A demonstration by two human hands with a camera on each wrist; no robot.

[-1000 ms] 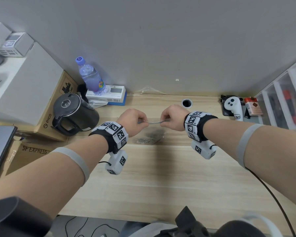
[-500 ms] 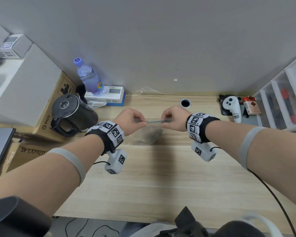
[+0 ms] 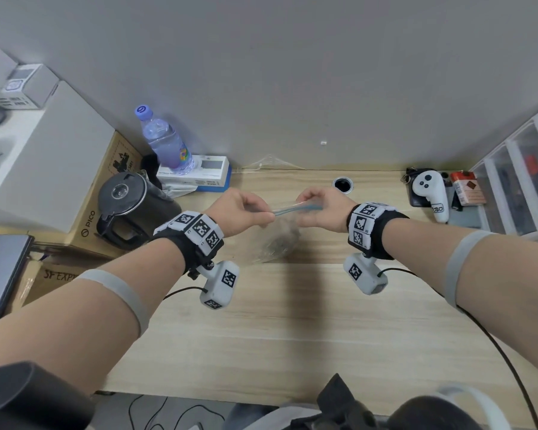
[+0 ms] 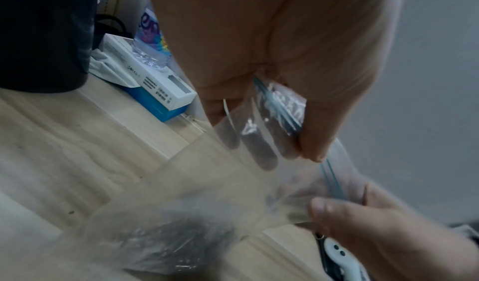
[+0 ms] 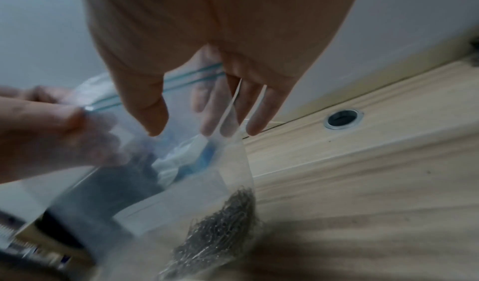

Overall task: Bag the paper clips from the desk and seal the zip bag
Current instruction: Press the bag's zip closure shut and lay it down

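Presently left hand (image 3: 241, 212) and right hand (image 3: 319, 209) each pinch the zip bag (image 5: 160, 162) strip, paper clips (image 5: 220, 224) inside. Sealing likely needs firm, even pressure along its whole length

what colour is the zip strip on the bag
Blue, a double line on the clear zip bag; clearest in the right wrist view.

1. The bag (image 4: 181, 213) is smeared by blur at 7 o'clock in the left wrist view.
2. The kettle (image 4: 44, 33) is cut off at 10 o'clock there.
3. The paper clips (image 5: 217, 224) cannot be counted.
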